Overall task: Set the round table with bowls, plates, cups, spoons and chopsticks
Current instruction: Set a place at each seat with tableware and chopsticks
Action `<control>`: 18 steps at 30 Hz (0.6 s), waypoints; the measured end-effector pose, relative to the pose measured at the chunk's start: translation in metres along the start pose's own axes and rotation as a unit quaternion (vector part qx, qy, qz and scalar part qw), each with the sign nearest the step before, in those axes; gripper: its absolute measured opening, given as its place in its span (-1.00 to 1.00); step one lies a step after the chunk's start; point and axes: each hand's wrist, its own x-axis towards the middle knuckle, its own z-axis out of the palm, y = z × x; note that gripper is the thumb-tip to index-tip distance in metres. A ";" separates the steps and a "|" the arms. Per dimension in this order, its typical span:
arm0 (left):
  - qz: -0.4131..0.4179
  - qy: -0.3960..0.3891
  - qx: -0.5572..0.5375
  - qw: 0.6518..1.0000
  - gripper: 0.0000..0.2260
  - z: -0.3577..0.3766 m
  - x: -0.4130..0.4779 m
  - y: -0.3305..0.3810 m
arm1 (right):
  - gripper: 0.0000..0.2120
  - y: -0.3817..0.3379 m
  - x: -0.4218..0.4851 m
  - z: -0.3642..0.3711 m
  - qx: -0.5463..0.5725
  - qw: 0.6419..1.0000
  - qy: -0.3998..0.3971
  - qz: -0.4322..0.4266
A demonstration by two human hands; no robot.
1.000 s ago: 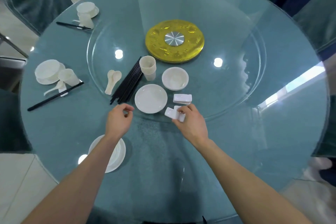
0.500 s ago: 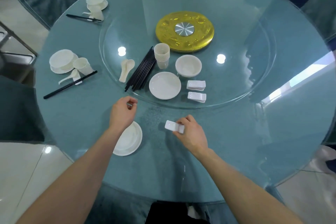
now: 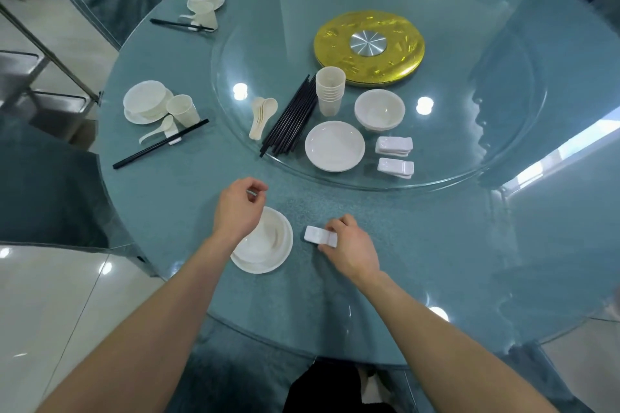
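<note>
**Q:** What lies in front of you, and what has changed?

**A:** A round table (image 3: 436, 245) under glass, with a glass turntable (image 3: 469, 117) at its centre. At your near edge a plate (image 3: 268, 265) carries a bowl (image 3: 265, 238). Your right hand (image 3: 349, 245) has come back from the turntable's rim. It now sits on the table just right of the plate, thumb and fingertips pinching a small white chopstick rest (image 3: 317, 234) that touches the surface. So this place has gained its rest. The cups (image 3: 330, 90), spoons (image 3: 261, 114) and chopsticks (image 3: 290, 121) wait on the turntable, so that is likely your next reach.

**Q:** And the other hand? Is there room to move?

**A:** Your left hand (image 3: 238, 208) hovers over the bowl's far-left rim, fingers loosely curled, thumb near forefinger — whether it holds anything, I cannot tell. Bare table lies right of the rest, and between the plate and the turntable. The table's near edge is close beneath your forearms — keep the rest clear of it.
</note>
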 end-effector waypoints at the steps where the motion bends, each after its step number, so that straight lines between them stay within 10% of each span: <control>1: 0.000 0.000 0.000 1.000 -0.86 0.000 -0.001 -0.001 | -0.72 -0.001 0.001 0.001 -0.004 1.000 -0.002 -0.001; 18: -0.001 -0.002 0.020 1.000 -0.90 0.004 0.025 0.008 | -0.45 0.002 0.009 -0.017 0.033 0.999 0.011 0.027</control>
